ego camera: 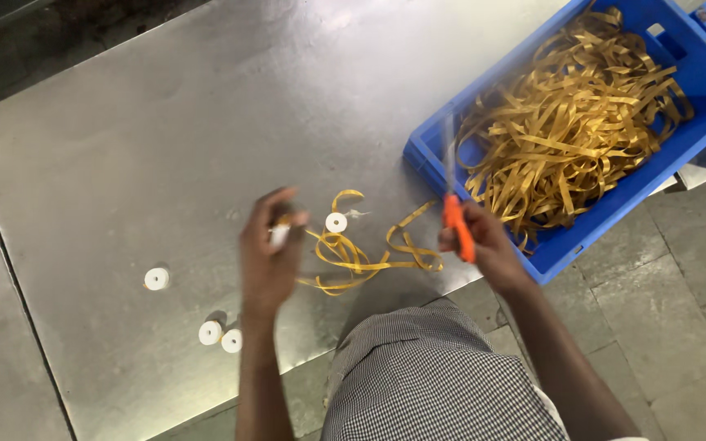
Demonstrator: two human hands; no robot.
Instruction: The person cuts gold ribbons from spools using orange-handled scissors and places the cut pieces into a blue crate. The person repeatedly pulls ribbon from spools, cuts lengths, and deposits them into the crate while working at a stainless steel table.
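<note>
Head view, looking down on a steel tabletop (165,147). The person stands at 6 o'clock in a checked garment (426,376).

Left hand (271,253): raised just above the tabletop, left of centre, blurred. Fingers curled together around a small white spool (278,236) with a bit of gold ribbon at its top; grip detail is too smeared to tell more.

Right hand (484,241): at 3 o'clock from the left hand, well apart from it. Fingers closed around the orange handle of a pair of scissors (458,224); the blades point up toward 12 o'clock, blurred, lying over the near corner of the crate. Whether the blades are open or closed cannot be told.

Between the hands: a loose length of gold ribbon (361,257) lies in loops on the tabletop, running from near the left hand toward the right. A white spool (336,222) sits among the loops at their 12 o'clock side.

At 1 to 2 o'clock: blue plastic crate (696,73) piled with a tangle of gold ribbon strips (574,122), overhanging the tabletop edge.

At 8 o'clock from the left hand: three empty white spools, one alone (156,278), two touching as a pair (221,336).
</note>
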